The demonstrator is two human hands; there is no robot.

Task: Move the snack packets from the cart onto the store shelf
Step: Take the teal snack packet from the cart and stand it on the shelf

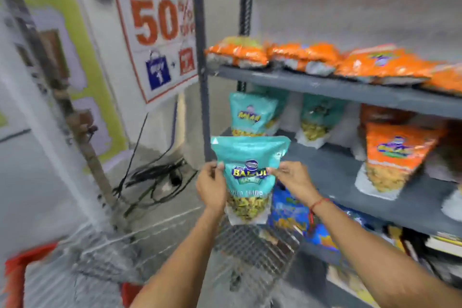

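I hold one teal snack packet (247, 172) upright in front of the grey store shelf (332, 170). My left hand (211, 185) grips its left edge and my right hand (291, 177) pinches its right edge. The packet hangs just before the middle shelf's left end, above the wire cart (252, 247). Two more teal packets (251, 114) stand on that middle shelf behind it, and an orange packet (397, 155) leans further right.
Orange packets (315, 56) lie along the upper shelf board (325, 82). Blue packets (292, 210) and other goods fill the lower level. A 50% offer sign (157, 27) hangs left of the shelf post (202, 70). Black cables (155, 175) lie on the floor.
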